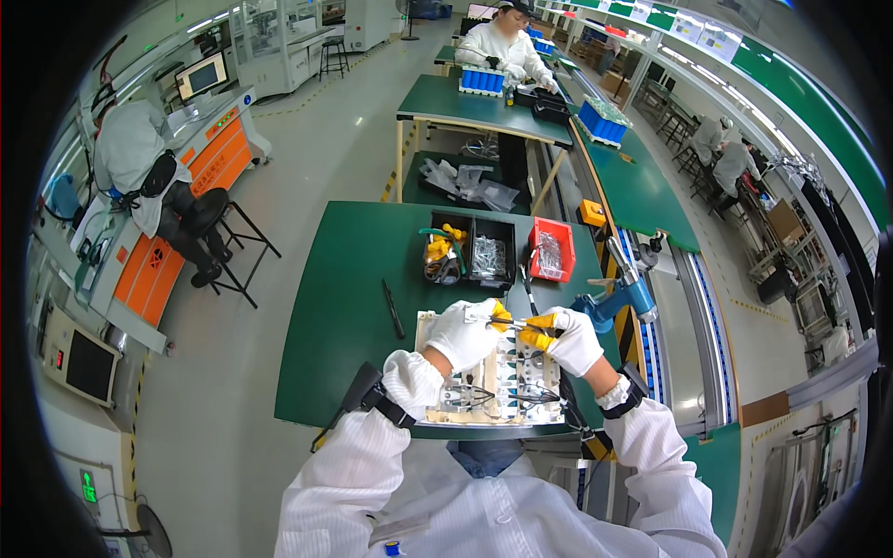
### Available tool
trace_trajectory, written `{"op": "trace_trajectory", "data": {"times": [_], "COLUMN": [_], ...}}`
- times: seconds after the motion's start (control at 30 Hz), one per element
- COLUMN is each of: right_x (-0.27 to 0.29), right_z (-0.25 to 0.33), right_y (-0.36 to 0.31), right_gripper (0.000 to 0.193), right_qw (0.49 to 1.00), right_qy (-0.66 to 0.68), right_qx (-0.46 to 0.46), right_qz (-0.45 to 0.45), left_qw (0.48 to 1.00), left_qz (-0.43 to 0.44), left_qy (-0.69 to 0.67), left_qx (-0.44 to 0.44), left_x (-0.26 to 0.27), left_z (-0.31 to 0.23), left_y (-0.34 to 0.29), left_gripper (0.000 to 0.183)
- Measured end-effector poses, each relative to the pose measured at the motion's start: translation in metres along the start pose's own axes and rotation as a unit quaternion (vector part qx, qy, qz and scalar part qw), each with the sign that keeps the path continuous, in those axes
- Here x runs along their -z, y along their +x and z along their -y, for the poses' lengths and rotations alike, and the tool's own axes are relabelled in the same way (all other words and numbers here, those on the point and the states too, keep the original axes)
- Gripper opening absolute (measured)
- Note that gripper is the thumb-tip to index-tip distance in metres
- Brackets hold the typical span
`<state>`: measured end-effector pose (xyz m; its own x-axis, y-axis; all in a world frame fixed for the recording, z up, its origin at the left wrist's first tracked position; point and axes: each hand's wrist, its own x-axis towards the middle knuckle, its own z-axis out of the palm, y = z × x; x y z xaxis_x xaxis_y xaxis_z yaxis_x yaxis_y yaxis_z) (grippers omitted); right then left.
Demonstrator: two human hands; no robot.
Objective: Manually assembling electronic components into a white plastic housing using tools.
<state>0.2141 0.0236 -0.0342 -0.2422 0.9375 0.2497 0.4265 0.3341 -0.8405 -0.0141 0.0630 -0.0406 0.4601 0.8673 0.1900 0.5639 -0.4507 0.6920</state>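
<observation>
My left hand [468, 333] and my right hand [569, 340], in white gloves with yellow fingertips, meet over a pale panel [502, 409] on the green table. Fingers on both hands are pinched together around a short, dark cable-like piece [510, 322] stretched between them; its exact kind is too small to make out. Metal plates and several black cables lie across the panel below my hands. Just beyond and right of my right hand, a blue pneumatic hand tool [609, 302] with a silver cylinder rests near the table's right edge.
A black pen [393, 309] lies left of the panel. Behind it stand a black bin [445, 249] of yellow-and-black parts, a black bin [490, 253] of small metal pieces and a red bin [553, 249]. A conveyor [656, 344] runs along the right. A co-worker [507, 46] stands at the far table.
</observation>
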Motion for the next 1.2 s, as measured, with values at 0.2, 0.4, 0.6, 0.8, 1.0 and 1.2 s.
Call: {"op": "trace_trajectory", "data": {"times": [0.2,0.4,0.6,0.8,1.0,1.2], "right_x": [0.005,0.01,0.018,0.018,0.019,0.027], "right_z": [0.007,-0.004,0.001,0.002,-0.004,0.0], "right_y": [0.011,0.017,0.025,0.035,0.042,0.043], "right_gripper": [0.012,0.012,0.014,0.018,0.018,0.018], "right_qw": [0.983,0.988,0.982,0.978,0.979,0.976], "right_qy": [-0.181,-0.151,-0.165,-0.165,-0.132,-0.138], "right_qx": [-0.003,-0.01,-0.034,-0.044,-0.082,-0.083], "right_qz": [-0.016,0.035,0.09,0.119,0.131,0.149], "left_qw": [0.996,0.982,0.966,0.825,0.802,0.783], "left_qz": [-0.076,-0.167,0.01,0.2,0.192,0.246], "left_qy": [-0.05,0.084,0.257,0.516,0.551,0.552], "left_qx": [0.022,0.038,-0.039,-0.118,-0.13,-0.149], "left_x": [-0.006,0.016,0.015,-0.058,-0.08,-0.085], "left_z": [0.009,0.023,0.038,0.097,0.12,0.106], "left_y": [0.003,0.058,0.157,0.196,0.215,0.217], "left_gripper": [0.025,0.022,0.019,0.023,0.02,0.02]}}
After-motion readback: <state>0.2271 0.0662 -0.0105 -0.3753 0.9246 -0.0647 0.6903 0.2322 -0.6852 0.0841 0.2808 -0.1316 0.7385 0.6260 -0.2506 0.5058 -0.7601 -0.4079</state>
